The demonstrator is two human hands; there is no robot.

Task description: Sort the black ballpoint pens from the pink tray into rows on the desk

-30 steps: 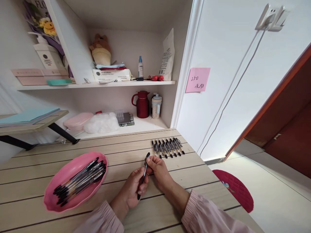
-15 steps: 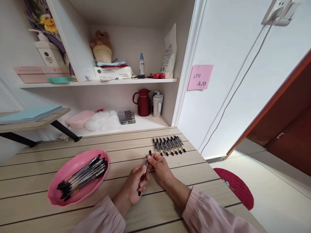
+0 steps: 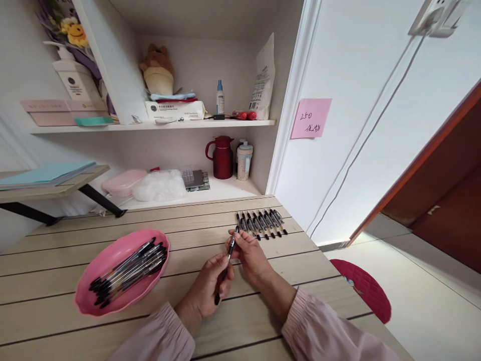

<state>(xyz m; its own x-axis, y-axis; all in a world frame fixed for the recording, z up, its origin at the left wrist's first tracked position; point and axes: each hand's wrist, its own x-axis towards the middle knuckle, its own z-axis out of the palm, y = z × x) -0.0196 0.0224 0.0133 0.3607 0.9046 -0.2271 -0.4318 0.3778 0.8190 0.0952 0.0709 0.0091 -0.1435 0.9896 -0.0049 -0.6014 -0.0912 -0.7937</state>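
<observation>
The person's left hand (image 3: 207, 281) has its fingers curled around the lower length of a slim pen (image 3: 231, 245), whose black end pokes out below the fist. The right hand (image 3: 252, 253) pinches the same pen near its upper, far end, thumb against fingertips. So the pen is held by both hands, slanting up and to the right, just above the near middle of the slatted wooden table (image 3: 199, 220). Whether the cap is fully seated I can't tell from here.

Just beyond the right hand, a neat row of pens (image 3: 261, 224) lies side by side on the tabletop, close to its far right corner. Over on the left sits a pink oval tray (image 3: 112, 253) with a scalloped rim, and a loose bundle of pens (image 3: 130, 275) rests in it, all slanting much the same way.

At the far side, a dark red jug (image 3: 223, 158) stands beside a pale speckled cup (image 3: 244, 163) in the cabinet, and a pink note (image 3: 311, 118) sticks to the wall on the right.
</observation>
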